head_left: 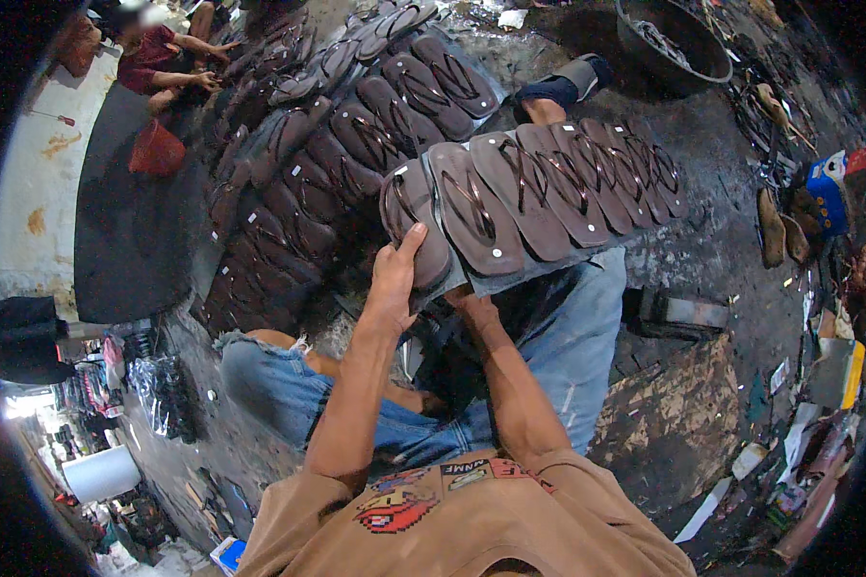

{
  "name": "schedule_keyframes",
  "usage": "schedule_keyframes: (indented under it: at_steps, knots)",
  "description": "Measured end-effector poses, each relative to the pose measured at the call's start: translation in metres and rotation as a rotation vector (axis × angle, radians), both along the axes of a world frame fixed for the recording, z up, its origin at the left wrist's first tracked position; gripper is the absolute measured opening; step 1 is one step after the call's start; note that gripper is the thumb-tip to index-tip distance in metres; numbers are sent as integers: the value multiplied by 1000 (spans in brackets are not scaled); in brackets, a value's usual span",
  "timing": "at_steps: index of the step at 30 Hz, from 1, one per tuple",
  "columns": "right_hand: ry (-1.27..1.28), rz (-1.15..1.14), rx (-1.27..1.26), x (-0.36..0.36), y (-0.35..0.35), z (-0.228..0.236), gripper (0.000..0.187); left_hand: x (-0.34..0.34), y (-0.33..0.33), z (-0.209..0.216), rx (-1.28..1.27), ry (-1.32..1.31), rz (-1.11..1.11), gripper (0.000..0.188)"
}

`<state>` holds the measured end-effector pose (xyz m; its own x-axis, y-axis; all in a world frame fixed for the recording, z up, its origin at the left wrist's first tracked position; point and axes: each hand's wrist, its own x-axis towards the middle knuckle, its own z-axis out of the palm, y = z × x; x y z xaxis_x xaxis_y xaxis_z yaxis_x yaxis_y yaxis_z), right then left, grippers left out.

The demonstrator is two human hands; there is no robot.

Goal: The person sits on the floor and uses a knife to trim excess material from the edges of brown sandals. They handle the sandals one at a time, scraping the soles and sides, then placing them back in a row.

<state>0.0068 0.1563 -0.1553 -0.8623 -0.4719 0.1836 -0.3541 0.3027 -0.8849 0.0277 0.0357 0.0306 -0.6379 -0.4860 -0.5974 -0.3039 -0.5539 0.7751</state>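
Observation:
A row of brown flip-flops (481, 207) with glossy dark straps lies side by side on a grey sheet (524, 277) above my lap. My left hand (392, 279) is closed on the flip-flop (417, 216) at the row's left end, thumb on top of its sole and the other fingers out of sight. This flip-flop sits at the sheet's left edge. My right hand (473, 310) reaches up under the sheet's near edge, and its fingers are hidden there. Small round pale stickers mark some of the soles.
More brown flip-flops (342, 144) spread over the floor ahead and to the left. A person (168, 58) sits at the far left near a red bucket (157, 149). A large dark basin (678, 43) stands far right. Scraps and a blue box (826, 192) lie along the right.

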Motion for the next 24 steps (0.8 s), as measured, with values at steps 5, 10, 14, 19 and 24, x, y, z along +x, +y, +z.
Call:
schedule_keyframes:
  at_steps: [5, 10, 14, 19, 24]
  knots:
    - [-34, 38, -1, -20, -2, 6, 33, -1, -5, -11, -119, 3, 13, 41]
    - [-97, 33, -23, -26, -6, 8, 29, -2, 1, -6, -119, 29, -5, 42]
    - [-223, 70, -78, -55, -13, 16, 31, 0, 7, 10, -102, 4, -34, 48]
    - [-488, 166, -306, -83, -56, 46, 40, 30, 15, 53, -103, -82, 20, 39]
    - [-957, 258, -344, -11, -52, 153, 41, 99, -6, 64, -284, 76, 221, 52]
